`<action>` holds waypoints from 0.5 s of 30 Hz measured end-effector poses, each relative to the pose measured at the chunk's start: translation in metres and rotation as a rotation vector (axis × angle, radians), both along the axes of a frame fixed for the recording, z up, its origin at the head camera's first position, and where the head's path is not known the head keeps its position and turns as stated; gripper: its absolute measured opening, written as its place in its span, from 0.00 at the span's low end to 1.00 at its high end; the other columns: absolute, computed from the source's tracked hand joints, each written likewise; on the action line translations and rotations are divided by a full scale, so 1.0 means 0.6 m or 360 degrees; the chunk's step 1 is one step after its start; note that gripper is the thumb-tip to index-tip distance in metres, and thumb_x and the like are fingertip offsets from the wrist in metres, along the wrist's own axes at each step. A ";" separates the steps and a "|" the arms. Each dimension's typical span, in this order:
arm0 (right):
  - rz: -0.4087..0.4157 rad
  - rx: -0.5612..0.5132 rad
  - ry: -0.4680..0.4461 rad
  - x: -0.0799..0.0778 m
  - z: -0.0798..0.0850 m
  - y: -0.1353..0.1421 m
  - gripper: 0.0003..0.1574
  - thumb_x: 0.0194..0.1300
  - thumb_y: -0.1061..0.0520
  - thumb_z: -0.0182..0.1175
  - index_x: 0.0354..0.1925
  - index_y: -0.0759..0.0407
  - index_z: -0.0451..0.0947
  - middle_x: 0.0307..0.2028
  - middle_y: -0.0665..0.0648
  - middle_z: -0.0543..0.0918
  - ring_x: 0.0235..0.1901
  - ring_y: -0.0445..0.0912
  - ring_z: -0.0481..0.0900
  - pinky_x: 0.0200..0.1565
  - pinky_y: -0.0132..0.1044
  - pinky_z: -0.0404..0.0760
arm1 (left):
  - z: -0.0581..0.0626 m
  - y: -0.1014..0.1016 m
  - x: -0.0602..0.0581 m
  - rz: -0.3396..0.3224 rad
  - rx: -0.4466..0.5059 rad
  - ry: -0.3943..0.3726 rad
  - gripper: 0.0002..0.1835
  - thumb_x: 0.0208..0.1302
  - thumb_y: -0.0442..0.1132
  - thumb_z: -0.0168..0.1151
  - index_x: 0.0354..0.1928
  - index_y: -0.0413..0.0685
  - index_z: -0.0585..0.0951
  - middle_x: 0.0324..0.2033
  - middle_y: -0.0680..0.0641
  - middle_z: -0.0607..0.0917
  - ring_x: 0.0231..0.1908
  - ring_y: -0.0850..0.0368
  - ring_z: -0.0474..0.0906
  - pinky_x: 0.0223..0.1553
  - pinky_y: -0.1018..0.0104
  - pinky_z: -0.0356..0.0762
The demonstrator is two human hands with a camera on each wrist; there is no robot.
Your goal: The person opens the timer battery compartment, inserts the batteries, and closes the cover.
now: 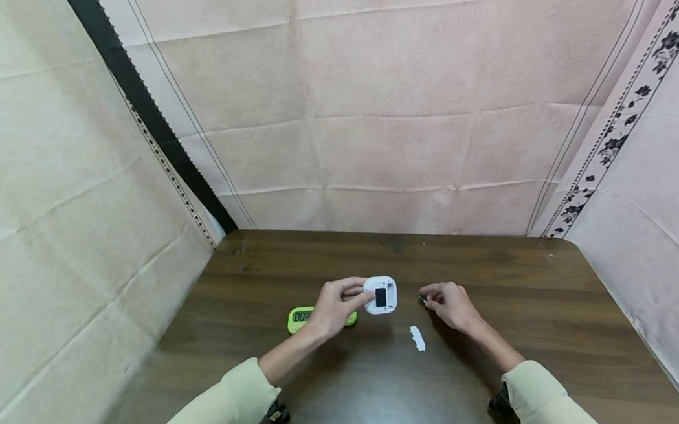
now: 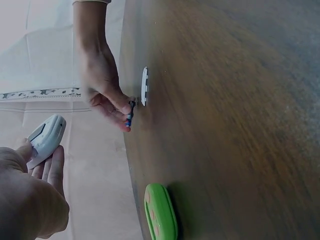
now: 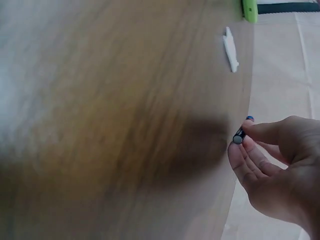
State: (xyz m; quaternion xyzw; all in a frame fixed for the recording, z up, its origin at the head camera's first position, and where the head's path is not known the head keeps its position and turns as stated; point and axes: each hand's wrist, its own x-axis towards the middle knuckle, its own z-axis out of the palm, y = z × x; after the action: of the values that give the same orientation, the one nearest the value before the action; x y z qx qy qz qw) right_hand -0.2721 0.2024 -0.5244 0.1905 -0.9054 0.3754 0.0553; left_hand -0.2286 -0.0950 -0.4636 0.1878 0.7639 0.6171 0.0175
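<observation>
My left hand [image 1: 333, 307] grips a white rounded-square device [image 1: 391, 294] by its left edge, thumb on the near face. That face bears a dark rectangle and a small recess. To the right, above the table, my right hand [image 1: 455, 308] pinches a small cylindrical battery [image 3: 239, 136] between thumb and fingers; blue shows on it in both wrist views. A narrow white cover piece [image 1: 417, 338] lies on the table between the hands. Behind the left forearm sits a green digital timer [image 1: 300, 316], partly hidden by that hand.
The brown wooden table [image 1: 328, 393] ends at a far edge against a pale cloth backdrop [image 1: 379, 143]. More cloth hangs at the left and right sides. Dark straps with small devices circle both wrists.
</observation>
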 end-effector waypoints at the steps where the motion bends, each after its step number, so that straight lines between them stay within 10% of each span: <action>1: 0.0002 -0.0027 0.0000 0.000 0.002 0.002 0.11 0.68 0.72 0.67 0.48 0.69 0.88 0.34 0.55 0.87 0.34 0.47 0.84 0.35 0.37 0.82 | 0.000 0.000 0.000 0.0000 0.0002 0.0006 0.15 0.73 0.37 0.71 0.56 0.37 0.87 0.47 0.38 0.91 0.49 0.46 0.90 0.52 0.52 0.88; 15: -0.0016 -0.0348 -0.0184 0.012 0.020 0.014 0.10 0.71 0.73 0.63 0.49 0.69 0.82 0.37 0.63 0.86 0.31 0.52 0.85 0.26 0.38 0.85 | -0.002 0.001 0.000 -0.0014 -0.0029 0.0003 0.14 0.74 0.38 0.70 0.56 0.39 0.87 0.47 0.41 0.92 0.48 0.50 0.90 0.54 0.44 0.86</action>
State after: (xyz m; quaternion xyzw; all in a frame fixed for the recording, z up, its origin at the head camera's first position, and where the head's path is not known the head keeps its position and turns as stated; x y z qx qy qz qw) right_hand -0.2647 0.2108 -0.5127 0.1567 -0.8617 0.4820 0.0255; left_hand -0.2287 -0.0941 -0.4646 0.1916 0.7687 0.6099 0.0213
